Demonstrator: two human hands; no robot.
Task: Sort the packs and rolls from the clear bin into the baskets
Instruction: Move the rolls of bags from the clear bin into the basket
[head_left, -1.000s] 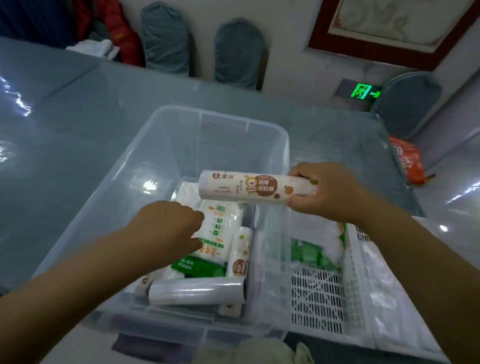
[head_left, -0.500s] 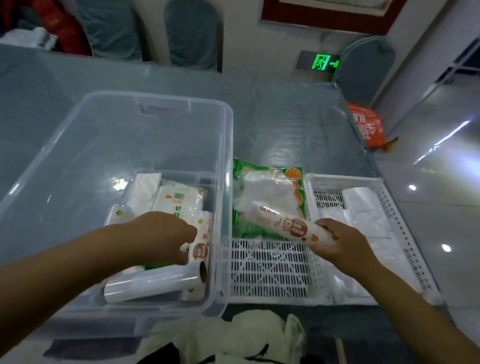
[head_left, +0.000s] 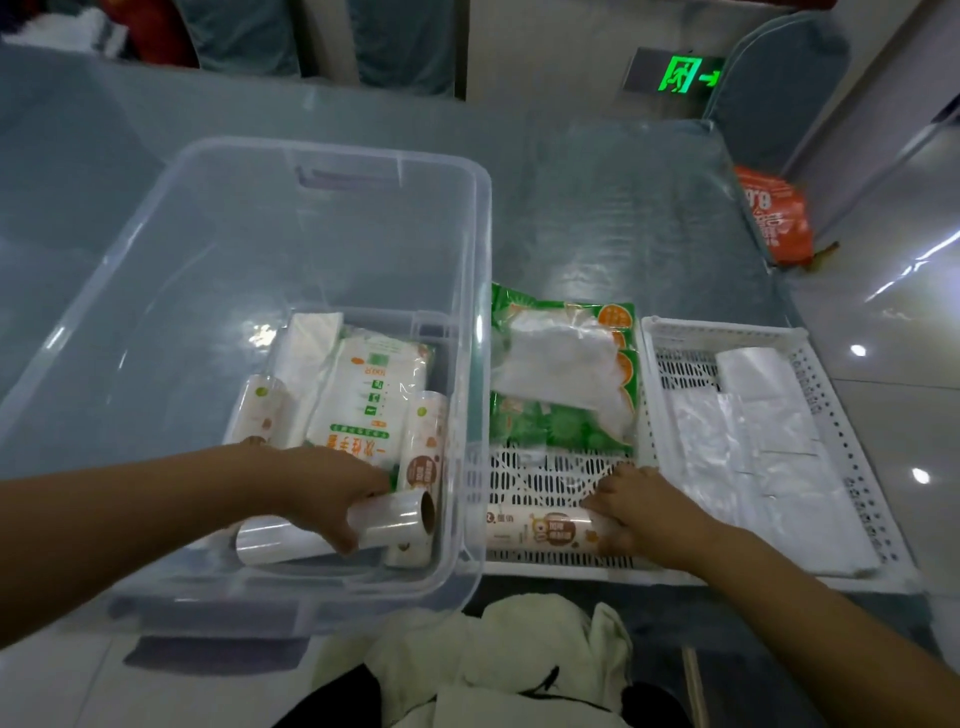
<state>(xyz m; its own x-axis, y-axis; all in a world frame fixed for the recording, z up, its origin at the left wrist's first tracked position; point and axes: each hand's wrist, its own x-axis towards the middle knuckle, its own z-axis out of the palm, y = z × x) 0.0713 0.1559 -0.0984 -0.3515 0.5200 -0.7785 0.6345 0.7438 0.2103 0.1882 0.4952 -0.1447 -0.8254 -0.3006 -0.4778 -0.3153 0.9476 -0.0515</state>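
Note:
The clear bin (head_left: 311, 171) stands at the left with several packs and rolls in its near right corner. My left hand (head_left: 322, 488) reaches into it and grips a plain clear-film roll (head_left: 400, 519) lying at the front. Behind that roll lie a white pack with orange print (head_left: 363, 400) and labelled rolls (head_left: 423, 441). My right hand (head_left: 639, 506) holds the end of a white printed roll (head_left: 540, 532), which lies on the floor of the middle white basket (head_left: 535, 478) near its front edge. A green pack (head_left: 561, 364) lies at that basket's back.
A second white basket (head_left: 831, 415) at the right holds folded clear plastic bags (head_left: 753, 431). All stand on a grey glass-topped table (head_left: 597, 208). An orange bag (head_left: 774, 218) hangs at the far right edge. Pale cloth (head_left: 493, 649) lies on my lap.
My right hand carried the printed roll from above the bin over to the middle basket and lowered it onto the basket floor. My left hand moved down onto the clear-film roll.

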